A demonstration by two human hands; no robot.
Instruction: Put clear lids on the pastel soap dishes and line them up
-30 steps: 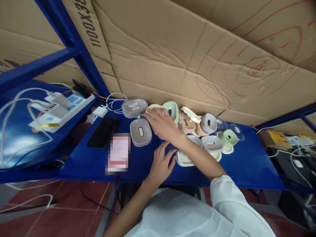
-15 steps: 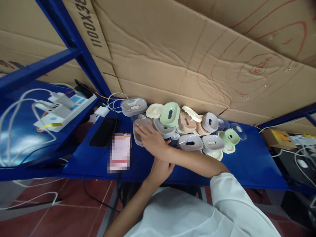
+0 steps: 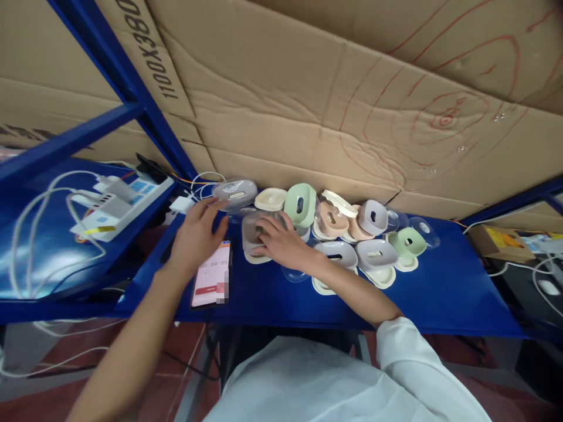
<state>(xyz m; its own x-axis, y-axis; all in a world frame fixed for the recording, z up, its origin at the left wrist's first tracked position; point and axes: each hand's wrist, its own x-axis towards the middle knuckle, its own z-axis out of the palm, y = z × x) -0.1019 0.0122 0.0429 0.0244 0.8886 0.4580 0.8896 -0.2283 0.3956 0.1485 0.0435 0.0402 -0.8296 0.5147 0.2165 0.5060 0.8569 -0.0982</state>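
My right hand [image 3: 281, 237] reaches over a greyish soap-box tray [image 3: 251, 230], its fingers curled into and over the tray's right side. Under that tray a cream base [image 3: 256, 258] shows. My left hand [image 3: 200, 231] is above the phone, fingers spread, holding nothing, near a grey box with a clear lid [image 3: 236, 193]. Beside my right hand stand a light green tray [image 3: 299, 205] and a cream dish [image 3: 271, 199]. Farther right are a peach tray [image 3: 333, 219], grey trays [image 3: 377, 254] and another green tray [image 3: 407, 241]. A clear lid [image 3: 295, 274] lies below my right wrist.
A phone [image 3: 212, 278] showing a timer lies on the blue table [image 3: 272, 302]. At the left are a white power strip [image 3: 123, 208] with cables and a blue metal frame [image 3: 74, 140]. Cardboard [image 3: 272, 117] stands behind; an open carton [image 3: 499, 245] sits at the right.
My left hand has come out from under my right forearm and moved left above the phone. My right hand has shifted right on the greyish tray, and its fingers now curl.
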